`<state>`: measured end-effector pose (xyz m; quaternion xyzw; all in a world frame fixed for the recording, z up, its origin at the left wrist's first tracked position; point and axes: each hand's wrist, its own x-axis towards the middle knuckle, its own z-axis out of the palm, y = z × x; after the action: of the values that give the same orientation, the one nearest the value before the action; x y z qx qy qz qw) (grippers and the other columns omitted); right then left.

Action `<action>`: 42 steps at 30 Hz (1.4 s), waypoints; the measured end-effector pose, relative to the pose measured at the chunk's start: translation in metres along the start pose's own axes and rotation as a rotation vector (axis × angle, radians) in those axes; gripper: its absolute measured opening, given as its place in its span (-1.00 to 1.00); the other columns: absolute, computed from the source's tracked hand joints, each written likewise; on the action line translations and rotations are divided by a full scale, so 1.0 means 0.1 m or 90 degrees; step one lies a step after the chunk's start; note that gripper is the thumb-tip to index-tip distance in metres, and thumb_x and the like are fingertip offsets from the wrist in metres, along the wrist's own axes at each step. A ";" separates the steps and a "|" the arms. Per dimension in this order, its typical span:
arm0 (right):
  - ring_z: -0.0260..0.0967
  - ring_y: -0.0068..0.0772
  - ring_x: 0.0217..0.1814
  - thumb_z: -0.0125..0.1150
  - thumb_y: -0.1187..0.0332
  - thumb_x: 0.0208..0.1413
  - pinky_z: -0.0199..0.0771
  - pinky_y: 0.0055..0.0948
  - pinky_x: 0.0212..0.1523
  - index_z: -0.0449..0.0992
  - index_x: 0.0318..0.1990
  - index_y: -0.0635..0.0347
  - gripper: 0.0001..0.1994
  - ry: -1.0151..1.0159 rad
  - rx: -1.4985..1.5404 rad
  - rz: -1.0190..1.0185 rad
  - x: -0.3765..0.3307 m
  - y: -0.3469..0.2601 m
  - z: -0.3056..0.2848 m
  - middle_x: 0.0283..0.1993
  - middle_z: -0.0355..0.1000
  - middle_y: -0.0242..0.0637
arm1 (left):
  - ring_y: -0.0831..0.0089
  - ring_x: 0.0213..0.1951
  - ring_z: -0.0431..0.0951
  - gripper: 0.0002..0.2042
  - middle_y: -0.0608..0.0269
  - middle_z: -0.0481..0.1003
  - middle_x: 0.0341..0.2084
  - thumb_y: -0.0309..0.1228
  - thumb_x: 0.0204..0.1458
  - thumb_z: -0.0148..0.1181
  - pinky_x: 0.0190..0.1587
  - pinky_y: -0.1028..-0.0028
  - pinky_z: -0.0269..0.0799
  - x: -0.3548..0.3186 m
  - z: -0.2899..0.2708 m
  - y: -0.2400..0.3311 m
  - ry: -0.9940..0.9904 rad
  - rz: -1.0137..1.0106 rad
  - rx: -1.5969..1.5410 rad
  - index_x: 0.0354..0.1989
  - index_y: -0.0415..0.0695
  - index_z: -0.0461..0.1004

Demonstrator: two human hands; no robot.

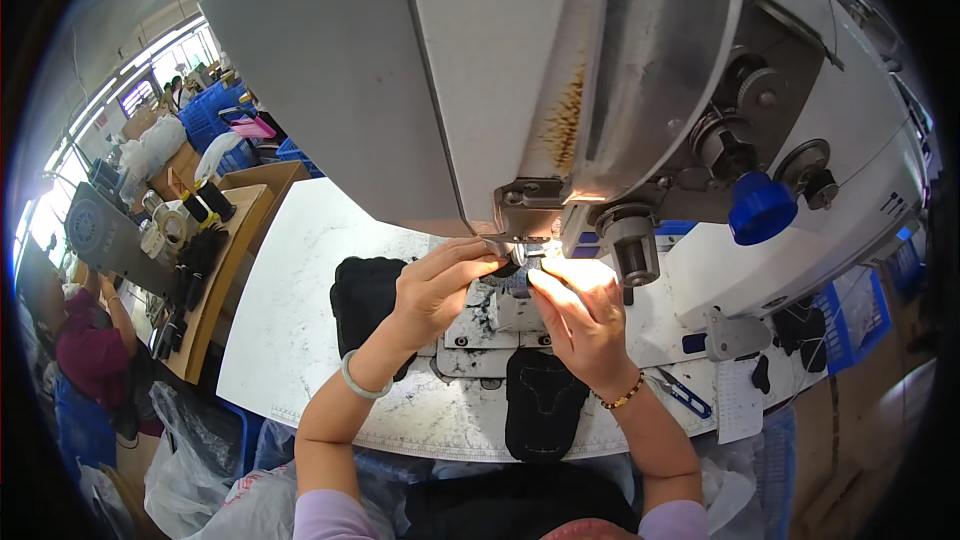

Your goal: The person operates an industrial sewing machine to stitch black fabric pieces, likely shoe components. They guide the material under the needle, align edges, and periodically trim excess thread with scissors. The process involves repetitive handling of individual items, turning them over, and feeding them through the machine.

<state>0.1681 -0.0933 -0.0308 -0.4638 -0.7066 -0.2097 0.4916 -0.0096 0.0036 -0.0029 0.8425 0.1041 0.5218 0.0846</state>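
My left hand (437, 288) and my right hand (585, 312) meet under the head of a large white sewing machine (480, 70). Between their fingertips, by the needle area, is a small black fabric piece (507, 269), mostly hidden by the fingers. Both hands are closed, pinching it from either side. A black padded piece (360, 297) lies on the table left of my left wrist. Another black padded piece (545, 408), with a stitched outline, rests below the machine bed, near the table's front edge.
Blue-handled thread snips (686, 395) and a white paper sheet (738, 400) lie right of my right forearm on the white table (285, 310). Small black pieces (797, 328) sit farther right, near a blue crate (855, 312). At left, another person (95, 345) works at a wooden bench (222, 285).
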 end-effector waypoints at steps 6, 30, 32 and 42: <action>0.30 -0.23 -0.07 0.34 0.43 -0.08 0.25 -0.29 -0.02 0.55 -0.13 0.06 -0.71 0.007 0.011 0.005 0.04 -0.02 -0.02 -0.20 0.40 -0.38 | 0.18 -0.04 0.50 -0.58 0.10 0.51 -0.17 -0.71 -0.35 0.11 -0.04 0.35 0.49 0.02 -0.16 0.00 -0.126 0.047 0.040 -0.18 -0.20 0.51; 0.30 -0.47 -0.10 0.29 0.42 -0.07 0.23 -0.38 0.01 0.54 -0.07 0.03 -0.67 0.003 -0.021 -0.048 0.01 -0.07 -0.01 -0.08 0.39 -0.49 | 0.20 -0.15 0.55 -0.67 -0.05 0.49 -0.21 -0.68 -0.07 0.01 -0.08 0.35 0.48 0.00 -0.09 0.60 -0.134 -0.056 0.172 -0.07 -0.37 0.42; 0.30 -0.46 -0.10 0.28 0.42 -0.07 0.24 -0.38 0.00 0.54 -0.07 0.03 -0.68 -0.005 -0.036 -0.044 0.00 -0.05 -0.04 -0.09 0.40 -0.49 | 0.27 -0.24 0.57 -0.74 -0.05 0.51 -0.28 -0.58 0.05 0.00 -0.16 0.40 0.49 0.06 -0.28 0.47 -0.152 -0.179 0.020 -0.08 -0.34 0.44; 0.31 -0.52 -0.03 0.25 0.45 -0.10 0.27 -0.45 -0.03 0.53 -0.08 0.02 -0.66 0.001 -0.034 -0.108 0.02 -0.09 -0.02 -0.03 0.37 -0.52 | 0.48 -0.24 0.57 -0.70 0.16 0.53 -0.24 -0.54 0.00 0.12 -0.15 0.52 0.53 0.08 -0.11 0.16 -0.018 -0.771 -0.815 -0.05 -0.27 0.44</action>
<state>0.1613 -0.0988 -0.0269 -0.4154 -0.7371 -0.2695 0.4599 -0.0142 -0.0096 0.0130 0.4396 0.2195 0.3350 0.8040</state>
